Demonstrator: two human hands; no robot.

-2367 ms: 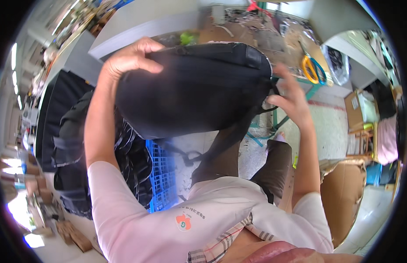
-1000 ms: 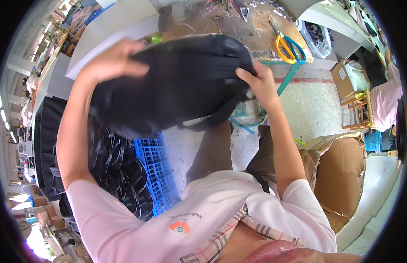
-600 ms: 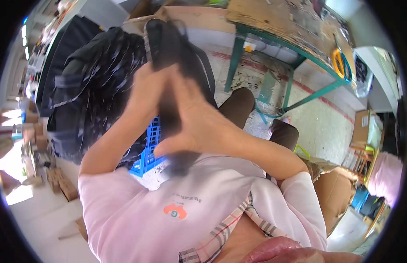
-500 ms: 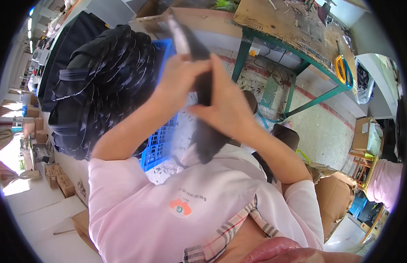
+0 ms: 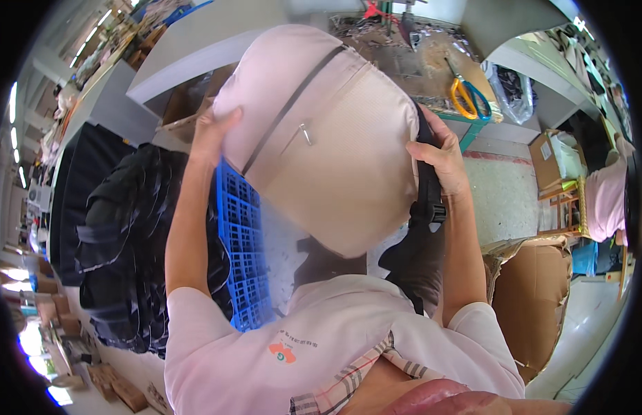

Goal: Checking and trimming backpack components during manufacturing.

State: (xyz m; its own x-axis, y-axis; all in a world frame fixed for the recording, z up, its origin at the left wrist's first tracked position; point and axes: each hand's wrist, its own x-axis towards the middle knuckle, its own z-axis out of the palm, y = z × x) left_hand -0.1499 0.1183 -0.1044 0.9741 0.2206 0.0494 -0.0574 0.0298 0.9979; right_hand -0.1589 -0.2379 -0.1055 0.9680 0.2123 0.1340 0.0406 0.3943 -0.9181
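head-worn fisheye, looking down, close over hands

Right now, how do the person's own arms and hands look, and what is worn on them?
Both forearms are bare. The left hand and the right hand wear no gloves, and no ring, watch or bracelet shows. The short sleeves of a pale pink T-shirt end above the elbows. The shirt has a small orange and green chest emblem, and a beige checked collar lies under it.

blue crate (image 5: 241, 249) left, cardboard box (image 5: 535, 304) right
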